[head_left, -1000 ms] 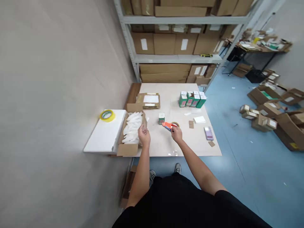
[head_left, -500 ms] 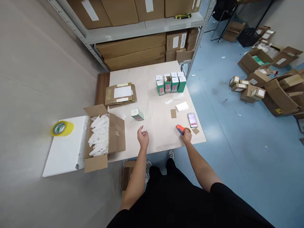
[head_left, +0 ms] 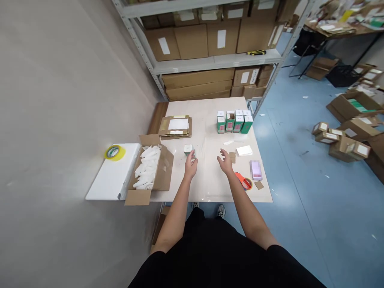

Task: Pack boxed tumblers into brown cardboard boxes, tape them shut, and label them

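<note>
A small green and white box [head_left: 188,148] stands on the table, its lower right part covered by the fingers of my left hand [head_left: 191,165]. That hand is open, its fingers at the box's near side; whether they touch it I cannot tell. My right hand [head_left: 225,162] is above the table with its fingers apart and nothing in them. Beside it lies a brown cardboard piece [head_left: 232,157]. An orange tape dispenser [head_left: 243,181] rests by my right wrist. Several green and white boxes [head_left: 238,123] are grouped at the back right of the table.
At the left is an open carton [head_left: 167,168] filled with white paper. Yellow tape [head_left: 114,152] lies on a white slab [head_left: 102,182]. Flattened cardboard [head_left: 175,127], white cards [head_left: 244,150] and a phone [head_left: 256,170] are on the table. A shelf [head_left: 210,63] with cartons borders the back.
My right hand has let go of the tape dispenser and moved left, now open. My left hand has reached forward to the small box. The camera view has shifted.
</note>
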`<action>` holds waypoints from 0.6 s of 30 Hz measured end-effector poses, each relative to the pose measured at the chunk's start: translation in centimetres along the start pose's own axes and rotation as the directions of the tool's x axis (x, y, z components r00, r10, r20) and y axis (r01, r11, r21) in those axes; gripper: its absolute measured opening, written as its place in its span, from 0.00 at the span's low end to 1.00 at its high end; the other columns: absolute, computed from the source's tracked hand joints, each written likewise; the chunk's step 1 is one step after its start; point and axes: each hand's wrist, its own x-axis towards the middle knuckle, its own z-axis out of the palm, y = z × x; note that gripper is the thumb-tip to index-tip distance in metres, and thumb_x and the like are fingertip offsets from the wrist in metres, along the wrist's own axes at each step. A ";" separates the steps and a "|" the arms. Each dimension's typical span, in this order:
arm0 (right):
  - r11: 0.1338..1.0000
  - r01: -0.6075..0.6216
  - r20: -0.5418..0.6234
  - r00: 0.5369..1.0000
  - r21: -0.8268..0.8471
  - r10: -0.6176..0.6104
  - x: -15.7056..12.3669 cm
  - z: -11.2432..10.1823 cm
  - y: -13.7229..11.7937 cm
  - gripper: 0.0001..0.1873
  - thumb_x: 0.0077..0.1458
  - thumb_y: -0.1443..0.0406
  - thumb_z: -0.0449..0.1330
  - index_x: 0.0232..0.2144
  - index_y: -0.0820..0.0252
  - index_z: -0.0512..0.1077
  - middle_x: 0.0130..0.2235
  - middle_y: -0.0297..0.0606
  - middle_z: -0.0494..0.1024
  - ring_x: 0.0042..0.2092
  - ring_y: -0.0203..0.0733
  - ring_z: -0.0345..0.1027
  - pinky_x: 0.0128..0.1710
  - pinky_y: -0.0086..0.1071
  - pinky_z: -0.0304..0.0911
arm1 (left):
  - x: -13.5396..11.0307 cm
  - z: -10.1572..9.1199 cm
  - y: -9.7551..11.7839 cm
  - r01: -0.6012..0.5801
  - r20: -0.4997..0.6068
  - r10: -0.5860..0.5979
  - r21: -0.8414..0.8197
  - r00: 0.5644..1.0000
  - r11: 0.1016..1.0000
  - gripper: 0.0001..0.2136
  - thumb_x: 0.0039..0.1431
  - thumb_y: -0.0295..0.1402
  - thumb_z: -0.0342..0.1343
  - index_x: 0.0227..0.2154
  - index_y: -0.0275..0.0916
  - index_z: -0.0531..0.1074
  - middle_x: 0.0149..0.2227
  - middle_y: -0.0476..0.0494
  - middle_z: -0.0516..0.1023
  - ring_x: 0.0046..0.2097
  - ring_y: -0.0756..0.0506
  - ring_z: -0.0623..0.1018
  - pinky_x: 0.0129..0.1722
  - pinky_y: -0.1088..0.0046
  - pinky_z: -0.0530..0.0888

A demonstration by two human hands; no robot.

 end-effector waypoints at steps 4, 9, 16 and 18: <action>0.995 0.088 0.119 0.988 0.050 -0.094 2.8 6.5 -4.6 0.31 0.59 0.58 0.60 0.64 0.52 0.70 0.64 0.46 0.74 0.59 0.53 0.71 0.57 0.49 0.70 | 3.5 -4.8 0.2 -0.047 -0.055 0.044 -0.046 0.997 0.998 0.28 0.64 0.31 0.56 0.67 0.46 0.67 0.67 0.37 0.70 0.65 0.37 0.73 0.60 0.55 0.75; 0.988 0.148 0.198 0.968 0.034 -0.152 6.5 13.7 -9.1 0.29 0.61 0.61 0.57 0.64 0.53 0.70 0.66 0.45 0.72 0.59 0.52 0.71 0.56 0.48 0.71 | 9.8 -10.9 -0.3 -0.067 -0.073 0.061 -0.079 0.995 0.995 0.30 0.64 0.30 0.57 0.69 0.49 0.66 0.70 0.38 0.67 0.67 0.35 0.71 0.64 0.52 0.72; 0.970 0.239 0.234 0.946 -0.035 -0.225 14.0 22.6 -13.9 0.30 0.61 0.63 0.57 0.65 0.53 0.70 0.66 0.43 0.72 0.63 0.53 0.67 0.63 0.50 0.67 | 22.3 -20.1 -1.7 -0.063 -0.045 0.059 -0.079 0.997 0.995 0.30 0.63 0.30 0.61 0.68 0.44 0.68 0.69 0.37 0.69 0.68 0.35 0.71 0.68 0.52 0.67; 0.967 0.249 0.234 0.944 -0.043 -0.233 16.1 24.9 -14.5 0.30 0.61 0.63 0.58 0.65 0.53 0.70 0.67 0.42 0.72 0.65 0.53 0.66 0.64 0.49 0.66 | 26.0 -22.5 -2.4 -0.048 -0.034 0.046 -0.082 0.998 0.995 0.29 0.63 0.30 0.61 0.67 0.42 0.69 0.68 0.36 0.70 0.67 0.36 0.72 0.69 0.53 0.66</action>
